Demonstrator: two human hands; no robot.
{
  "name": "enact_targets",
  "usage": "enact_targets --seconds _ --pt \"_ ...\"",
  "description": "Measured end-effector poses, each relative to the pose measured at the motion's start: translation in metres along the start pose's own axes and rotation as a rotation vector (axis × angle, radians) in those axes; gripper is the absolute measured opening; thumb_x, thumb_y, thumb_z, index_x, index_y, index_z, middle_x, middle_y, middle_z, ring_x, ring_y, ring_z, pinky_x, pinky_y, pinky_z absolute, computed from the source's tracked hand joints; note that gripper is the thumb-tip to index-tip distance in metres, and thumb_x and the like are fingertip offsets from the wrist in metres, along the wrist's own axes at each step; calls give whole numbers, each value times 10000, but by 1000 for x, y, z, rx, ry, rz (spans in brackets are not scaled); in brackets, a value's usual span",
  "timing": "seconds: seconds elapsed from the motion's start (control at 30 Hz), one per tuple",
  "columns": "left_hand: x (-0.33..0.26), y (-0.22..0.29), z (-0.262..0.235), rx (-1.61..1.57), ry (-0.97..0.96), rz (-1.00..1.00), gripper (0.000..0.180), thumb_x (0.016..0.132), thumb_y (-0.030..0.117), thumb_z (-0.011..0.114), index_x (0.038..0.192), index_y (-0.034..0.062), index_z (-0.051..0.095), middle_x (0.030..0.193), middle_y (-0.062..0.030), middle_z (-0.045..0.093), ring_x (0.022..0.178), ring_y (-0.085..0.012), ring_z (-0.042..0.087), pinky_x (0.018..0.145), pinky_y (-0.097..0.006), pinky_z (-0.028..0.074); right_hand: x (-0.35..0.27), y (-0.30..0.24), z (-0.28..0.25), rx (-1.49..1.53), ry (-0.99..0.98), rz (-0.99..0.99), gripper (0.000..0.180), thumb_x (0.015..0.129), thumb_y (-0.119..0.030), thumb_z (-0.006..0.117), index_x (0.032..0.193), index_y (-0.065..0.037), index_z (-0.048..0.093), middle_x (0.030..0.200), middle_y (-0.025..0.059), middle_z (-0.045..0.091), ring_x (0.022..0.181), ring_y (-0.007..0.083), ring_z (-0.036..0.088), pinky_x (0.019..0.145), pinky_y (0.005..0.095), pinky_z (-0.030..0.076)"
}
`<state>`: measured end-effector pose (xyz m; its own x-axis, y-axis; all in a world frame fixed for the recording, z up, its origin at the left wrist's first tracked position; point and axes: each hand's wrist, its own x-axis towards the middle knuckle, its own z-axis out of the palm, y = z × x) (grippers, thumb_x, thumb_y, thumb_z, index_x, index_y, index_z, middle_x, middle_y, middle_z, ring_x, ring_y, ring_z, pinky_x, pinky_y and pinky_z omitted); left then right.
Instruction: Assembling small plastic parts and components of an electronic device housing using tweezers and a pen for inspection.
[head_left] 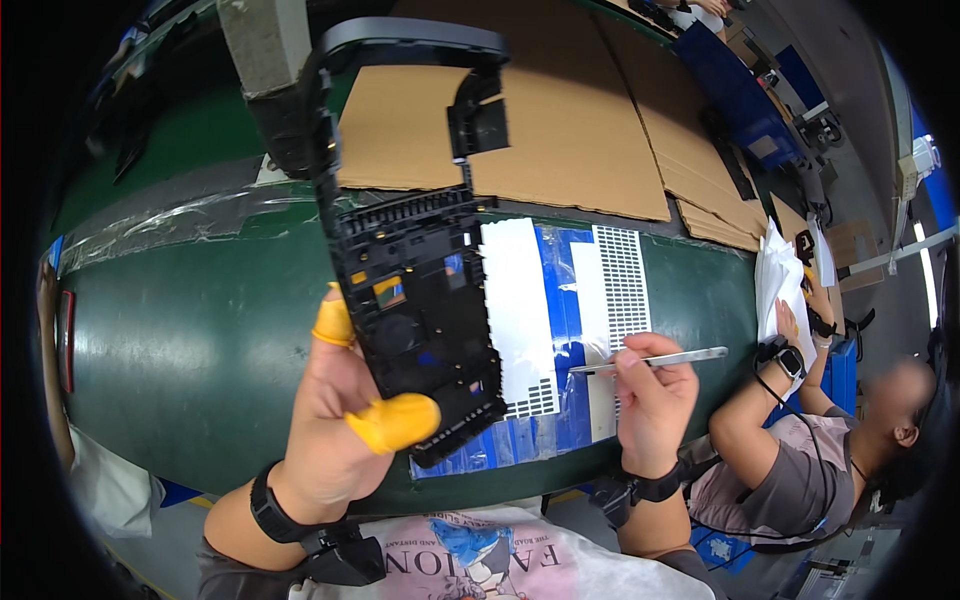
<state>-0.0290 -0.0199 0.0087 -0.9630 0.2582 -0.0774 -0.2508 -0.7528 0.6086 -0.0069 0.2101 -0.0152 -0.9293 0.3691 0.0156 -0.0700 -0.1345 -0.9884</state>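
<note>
My left hand, with yellow finger cots on the thumb and a finger, grips a black plastic housing. The housing stands tilted upward, its ribbed, slotted inside toward me and a frame-like loop at its top. My right hand pinches metal tweezers, whose tips point left over the blue-taped mat. White sheets with small black stickers lie on that mat: a partly used sheet behind the housing, and a fuller sticker sheet just beyond my right hand. The tips are too small to tell if they hold anything.
A green work table spreads beneath, with large cardboard sheets across its far side. A grey post rises at the back left. To the right sits a co-worker beside white bags; blue bins stand at the far right.
</note>
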Motion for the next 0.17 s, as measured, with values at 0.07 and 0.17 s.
enact_targets --seconds 0.07,0.17 --pt "1 1 -3 -105 58 -14 663 721 63 573 1274 109 211 1202 -92 368 1094 -241 410 915 -376 351 -1 6 2 -22 -16 141 185 719 33 568 902 28 539 741 72 580 627 69 538 517 153 354" --pt "5 -2 -3 133 220 -61 672 746 398 566 1261 131 226 1213 -92 386 1046 -238 449 910 -410 356 1 8 -2 -61 -81 141 197 729 27 559 925 21 537 745 64 581 646 91 557 552 165 400"
